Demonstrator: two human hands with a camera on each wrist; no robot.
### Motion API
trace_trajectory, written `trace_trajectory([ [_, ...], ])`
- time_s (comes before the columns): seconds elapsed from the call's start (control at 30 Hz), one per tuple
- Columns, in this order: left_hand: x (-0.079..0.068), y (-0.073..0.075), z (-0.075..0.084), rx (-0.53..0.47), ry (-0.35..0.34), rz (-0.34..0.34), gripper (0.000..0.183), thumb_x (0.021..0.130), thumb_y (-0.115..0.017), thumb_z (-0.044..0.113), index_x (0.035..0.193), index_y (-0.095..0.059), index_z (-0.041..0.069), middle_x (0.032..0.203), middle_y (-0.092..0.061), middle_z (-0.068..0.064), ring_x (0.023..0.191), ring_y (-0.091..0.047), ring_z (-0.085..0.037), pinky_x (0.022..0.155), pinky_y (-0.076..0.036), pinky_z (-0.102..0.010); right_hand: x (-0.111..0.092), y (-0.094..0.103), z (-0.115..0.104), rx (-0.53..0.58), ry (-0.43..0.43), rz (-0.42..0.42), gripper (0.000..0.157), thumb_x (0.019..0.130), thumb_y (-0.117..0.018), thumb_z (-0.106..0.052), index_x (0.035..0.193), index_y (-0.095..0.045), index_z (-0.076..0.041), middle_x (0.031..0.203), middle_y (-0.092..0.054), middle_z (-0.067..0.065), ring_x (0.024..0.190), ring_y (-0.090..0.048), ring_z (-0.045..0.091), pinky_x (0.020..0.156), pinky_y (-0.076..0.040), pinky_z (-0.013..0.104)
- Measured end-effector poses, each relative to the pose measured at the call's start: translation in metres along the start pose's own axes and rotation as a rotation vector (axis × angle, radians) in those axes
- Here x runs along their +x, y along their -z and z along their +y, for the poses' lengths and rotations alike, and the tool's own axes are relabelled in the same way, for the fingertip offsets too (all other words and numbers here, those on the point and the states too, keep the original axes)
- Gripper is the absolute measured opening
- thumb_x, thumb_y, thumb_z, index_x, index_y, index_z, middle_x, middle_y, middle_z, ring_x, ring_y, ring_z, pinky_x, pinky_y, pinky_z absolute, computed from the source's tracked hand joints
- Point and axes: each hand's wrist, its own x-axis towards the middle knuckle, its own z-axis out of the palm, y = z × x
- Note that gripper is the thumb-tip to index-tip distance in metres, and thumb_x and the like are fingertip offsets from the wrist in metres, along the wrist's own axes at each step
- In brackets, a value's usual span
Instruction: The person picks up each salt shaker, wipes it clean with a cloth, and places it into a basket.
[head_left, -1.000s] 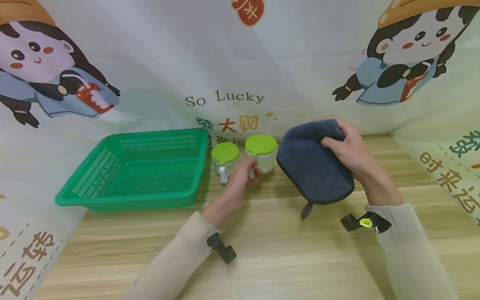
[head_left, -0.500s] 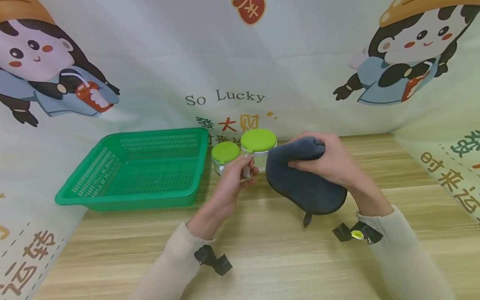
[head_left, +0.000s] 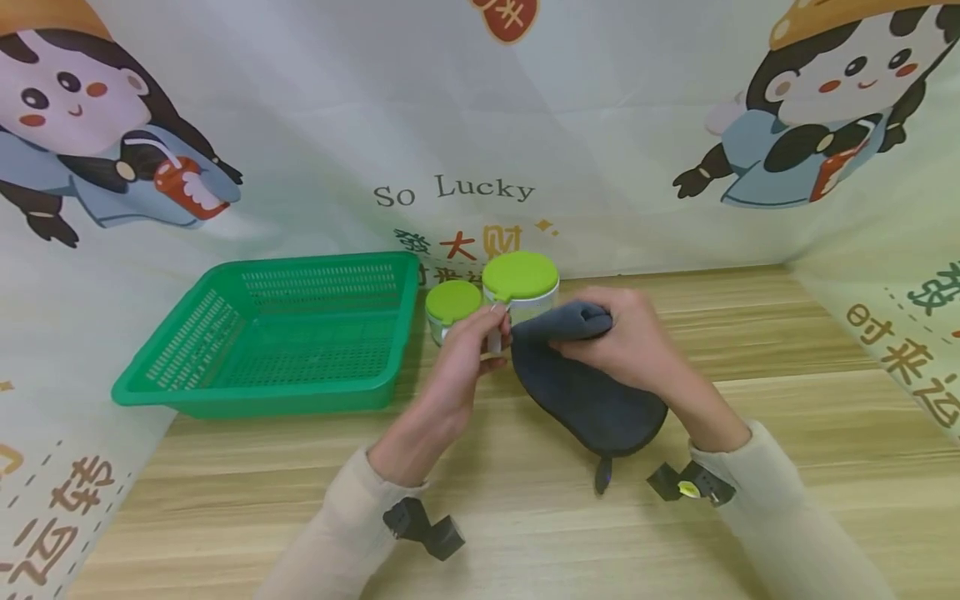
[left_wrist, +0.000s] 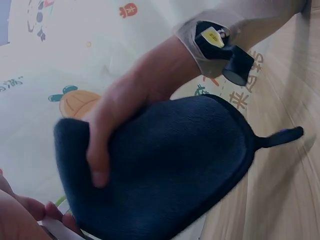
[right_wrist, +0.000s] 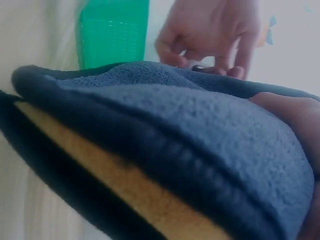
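My left hand (head_left: pixel 455 362) pinches the white handle (head_left: pixel 495 340) of the larger clear jar with a green lid (head_left: pixel 521 277). A smaller jar with a matching lid (head_left: pixel 453 302) stands just left of it, partly behind my hand. My right hand (head_left: pixel 637 342) grips a dark blue plush cloth (head_left: pixel 592 400) by its folded-over upper end, thumb on the near side. The cloth's left edge overlaps the larger jar in the head view. A small loop (left_wrist: pixel 282 137) hangs from its rounded lower end. Its orange inner side (right_wrist: pixel 125 180) shows between two dark edges in the right wrist view.
A green plastic basket (head_left: pixel 255 402) with slotted walls stands left of the jars on the wood-grain table (head_left: pixel 525 533). Behind it all hangs a white printed backdrop (head_left: pixel 615 150), which also rises along both sides.
My right hand has brought the cloth left and down, up to the larger jar. With my left hand on its handle, that jar appears shifted slightly back and up.
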Motion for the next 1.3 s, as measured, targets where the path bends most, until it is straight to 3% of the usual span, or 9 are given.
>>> trace_trajectory([
  [0.13,-0.001,0.0,0.002,-0.016,0.006,-0.001,0.029,0.109,-0.047,0.028,0.087,-0.057,0.013,0.09,-0.054,0.003,0.091,-0.051,-0.015,0.087,-0.042,-0.036,0.001,-0.001,0.002,-0.004,-0.021,-0.005,0.026,0.077,-0.086,-0.005,0.102,-0.078,-0.009,0.097,-0.077,0.008,0.085,-0.071,0.019,0.078,-0.056,0.032],
  [0.3,-0.001,-0.001,0.001,-0.054,0.02,0.006,0.028,0.108,-0.049,0.026,0.084,-0.058,0.016,0.088,-0.055,0.004,0.089,-0.052,-0.014,0.086,-0.043,-0.036,0.001,0.0,0.001,0.052,0.094,0.111,0.031,0.075,-0.088,0.0,0.103,-0.079,-0.008,0.099,-0.076,0.008,0.093,-0.068,0.014,0.085,-0.053,0.026],
  [0.4,-0.002,-0.001,0.002,-0.077,0.021,-0.011,0.028,0.108,-0.048,0.026,0.085,-0.058,0.015,0.087,-0.056,0.003,0.087,-0.052,-0.015,0.086,-0.043,-0.035,0.003,0.005,0.003,0.054,0.13,0.119,0.03,0.075,-0.088,0.0,0.101,-0.079,-0.009,0.098,-0.076,0.007,0.092,-0.068,0.008,0.084,-0.053,0.022],
  [0.63,-0.005,0.004,0.004,-0.089,0.015,-0.053,0.029,0.109,-0.046,0.03,0.089,-0.056,0.012,0.086,-0.055,0.002,0.086,-0.05,-0.016,0.086,-0.042,-0.034,0.005,0.023,0.014,0.005,0.076,0.146,0.024,0.077,-0.087,-0.003,0.099,-0.08,-0.008,0.097,-0.076,0.009,0.087,-0.065,-0.003,0.081,-0.052,0.017],
  [1.0,-0.006,0.002,0.007,-0.108,0.016,-0.057,0.028,0.108,-0.048,0.029,0.085,-0.057,0.015,0.086,-0.056,0.003,0.087,-0.051,-0.015,0.088,-0.04,-0.036,0.006,0.009,0.003,0.069,0.202,0.125,0.028,0.074,-0.089,-0.001,0.099,-0.08,-0.009,0.095,-0.076,0.006,0.091,-0.068,0.007,0.084,-0.054,0.022],
  [1.2,-0.007,0.003,0.008,-0.101,0.017,-0.076,0.027,0.109,-0.047,0.029,0.088,-0.055,0.013,0.086,-0.054,0.002,0.087,-0.051,-0.016,0.087,-0.041,-0.035,0.005,0.022,0.011,0.077,0.138,0.202,0.026,0.075,-0.087,0.001,0.097,-0.081,-0.01,0.093,-0.075,-0.005,0.089,-0.067,0.0,0.083,-0.054,0.018],
  [1.3,-0.008,0.002,0.008,-0.099,0.019,-0.078,0.027,0.109,-0.047,0.029,0.089,-0.056,0.013,0.087,-0.054,0.002,0.087,-0.05,-0.016,0.087,-0.041,-0.035,0.004,0.02,0.009,0.081,0.138,0.169,0.026,0.076,-0.088,-0.001,0.099,-0.081,-0.012,0.094,-0.074,-0.005,0.091,-0.067,0.003,0.083,-0.053,0.02],
])
